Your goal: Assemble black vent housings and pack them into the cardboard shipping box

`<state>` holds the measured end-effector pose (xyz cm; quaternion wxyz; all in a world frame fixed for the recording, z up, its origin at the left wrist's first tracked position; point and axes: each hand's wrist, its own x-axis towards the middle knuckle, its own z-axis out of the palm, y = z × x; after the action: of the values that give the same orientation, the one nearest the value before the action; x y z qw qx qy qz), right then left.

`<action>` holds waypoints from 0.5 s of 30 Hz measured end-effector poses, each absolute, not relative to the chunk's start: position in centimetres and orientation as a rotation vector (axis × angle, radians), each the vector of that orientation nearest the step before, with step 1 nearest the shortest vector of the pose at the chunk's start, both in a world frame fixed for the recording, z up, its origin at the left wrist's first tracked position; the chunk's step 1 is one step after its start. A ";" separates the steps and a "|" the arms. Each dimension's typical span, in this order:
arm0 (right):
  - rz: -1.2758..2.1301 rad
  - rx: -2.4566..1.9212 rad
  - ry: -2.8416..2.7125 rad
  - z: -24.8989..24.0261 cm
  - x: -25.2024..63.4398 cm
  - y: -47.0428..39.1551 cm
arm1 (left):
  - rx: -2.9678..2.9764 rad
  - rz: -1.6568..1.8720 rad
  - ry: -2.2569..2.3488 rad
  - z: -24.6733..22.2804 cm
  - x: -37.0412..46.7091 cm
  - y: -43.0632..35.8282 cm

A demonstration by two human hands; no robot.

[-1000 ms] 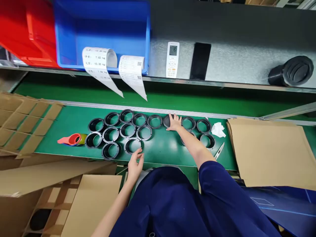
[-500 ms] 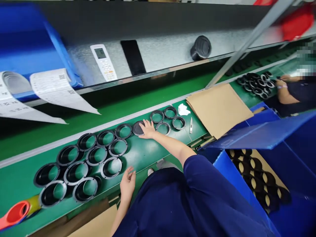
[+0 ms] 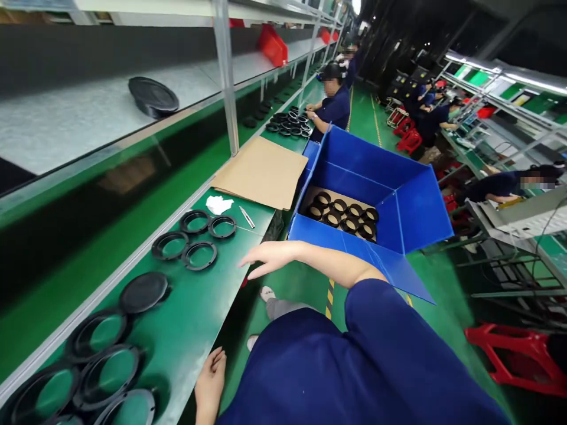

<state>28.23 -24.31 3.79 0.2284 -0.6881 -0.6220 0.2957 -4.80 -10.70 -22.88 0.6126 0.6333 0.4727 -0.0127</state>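
My right hand [image 3: 271, 257] is held out past the bench's front edge, fingers stretched and nothing in them. Closest to it on the green bench [image 3: 201, 307] is a black ring [image 3: 199, 255], one of a small group of black rings. My left hand [image 3: 210, 378] hangs loosely curled at the bench edge, with no object visible in it. A round black piece with a closed top [image 3: 144, 291] lies between that group and several larger-looking black rings [image 3: 108, 375] at the lower left.
A blue box [image 3: 361, 171] holding black rings [image 3: 339, 205] stands to the right. Cardboard sheets [image 3: 261, 171], white crumpled paper [image 3: 219, 204] and a small knife [image 3: 247, 217] lie on the bench. A co-worker [image 3: 332, 106] sits farther along. A red stool [image 3: 516, 360] is at the right.
My right hand has left the round black piece and moved toward the blue box. The view has turned right, bringing more of the box and room into sight.
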 end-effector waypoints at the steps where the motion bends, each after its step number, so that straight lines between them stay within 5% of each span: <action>1: 0.810 -1.907 -1.582 4.6 29.2 -26.9 | 1.478 -0.040 1.078 -22.5 -4.4 -10.8; 10: 0.232 -2.041 0.025 1.4 45.1 -42.3 | 1.626 -0.046 1.138 -20.0 0.6 -11.6; 15: 0.227 -2.300 0.296 -3.6 51.8 -46.0 | 1.555 -0.028 1.189 -19.4 3.3 -14.5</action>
<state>51.85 -46.00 -3.56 0.3948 -0.9069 0.1168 0.0896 3.26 -14.46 -19.41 0.5579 0.6591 0.5042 -0.0118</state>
